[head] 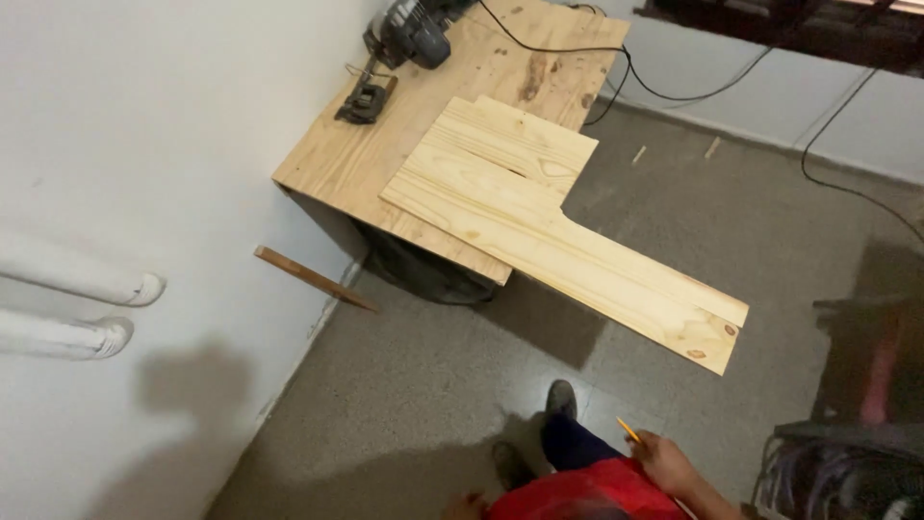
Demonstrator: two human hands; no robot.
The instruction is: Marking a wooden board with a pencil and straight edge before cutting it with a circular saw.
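Note:
My right hand [664,462] hangs low at the bottom of the view, fingers closed around a yellow pencil [628,429] that points up and left. My left hand [466,505] shows only as a sliver at the bottom edge, too little to tell its state. Ahead, an L-shaped pale pine board [539,217] lies on a plywood worktable [337,164], its long arm overhanging the table's edge toward the right. My feet in dark shoes [560,397] stand on the speckled floor below it.
A grey power saw [409,34] and a small black clamp [364,99] sit at the table's far left, black cables [674,96] trailing off across the floor. A thin wood strip [313,277] leans by the white wall. Two white pipes [96,289] jut out left. Dark equipment [857,424] stands at right.

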